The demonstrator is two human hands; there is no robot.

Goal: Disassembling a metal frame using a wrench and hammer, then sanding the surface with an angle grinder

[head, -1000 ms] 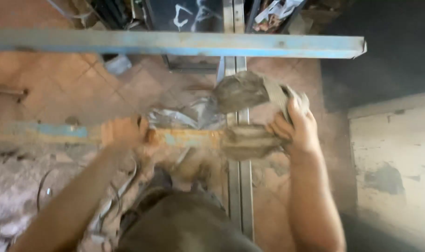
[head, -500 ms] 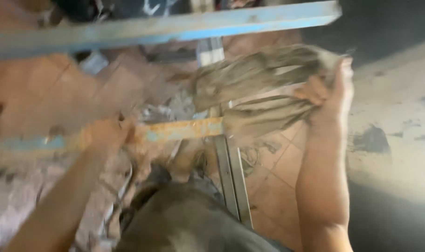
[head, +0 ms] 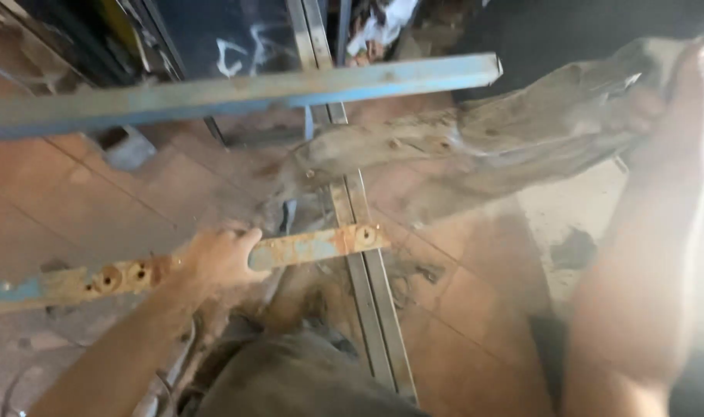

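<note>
My left hand (head: 219,257) grips a rusty orange and blue metal bar (head: 313,245) that has round holes near its end. It lies roughly level across the lower middle of the view. My right hand (head: 688,100) is raised at the upper right and holds a dirty grey-brown rag (head: 475,147). The rag stretches down to the left, toward the bar's end. Dust hangs in the air around the cloth.
A long blue metal beam (head: 236,91) crosses the top of the view. Two grey steel rails (head: 371,286) run from top to bottom over a brown tiled floor (head: 81,201). Dark clutter stands at the back, and a pale concrete patch (head: 576,224) lies at the right.
My right hand has swung up and to the right, pulling the rag out long. The left hand stays on the rusty bar. The view has shifted closer.
</note>
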